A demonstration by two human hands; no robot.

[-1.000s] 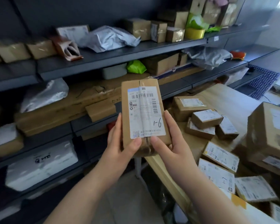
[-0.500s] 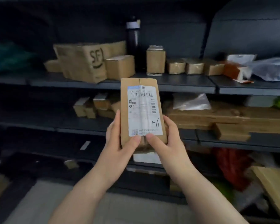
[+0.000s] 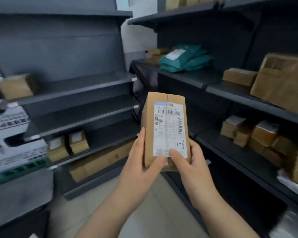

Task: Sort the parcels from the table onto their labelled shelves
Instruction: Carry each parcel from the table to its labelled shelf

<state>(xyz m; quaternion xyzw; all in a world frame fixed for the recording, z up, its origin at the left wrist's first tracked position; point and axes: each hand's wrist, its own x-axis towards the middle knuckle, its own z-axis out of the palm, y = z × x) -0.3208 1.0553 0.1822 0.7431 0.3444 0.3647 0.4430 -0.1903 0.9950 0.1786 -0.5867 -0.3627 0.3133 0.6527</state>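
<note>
I hold a tall brown cardboard parcel (image 3: 165, 124) upright in front of me with both hands. Its white shipping label carries barcodes and a handwritten "1-6". My left hand (image 3: 141, 162) grips its lower left side with the thumb on the front. My right hand (image 3: 187, 162) grips the lower right side, thumb pressed on the label's bottom edge. Behind the parcel two dark grey shelf units meet in a corner: a left unit (image 3: 86, 100) and a right unit (image 3: 234, 93).
The left unit holds small brown boxes (image 3: 68, 143) on a low shelf and a long flat carton (image 3: 100, 162) beneath. The right unit carries teal mailer bags (image 3: 184, 59), a large brown box (image 3: 282, 81) and several small boxes (image 3: 255, 134). Printed white cartons (image 3: 12, 141) stand at far left. Light floor lies below.
The view has swung left from the packed shelves and the table to a corner with emptier shelves. The parcel stays upright in both hands with the same grip.
</note>
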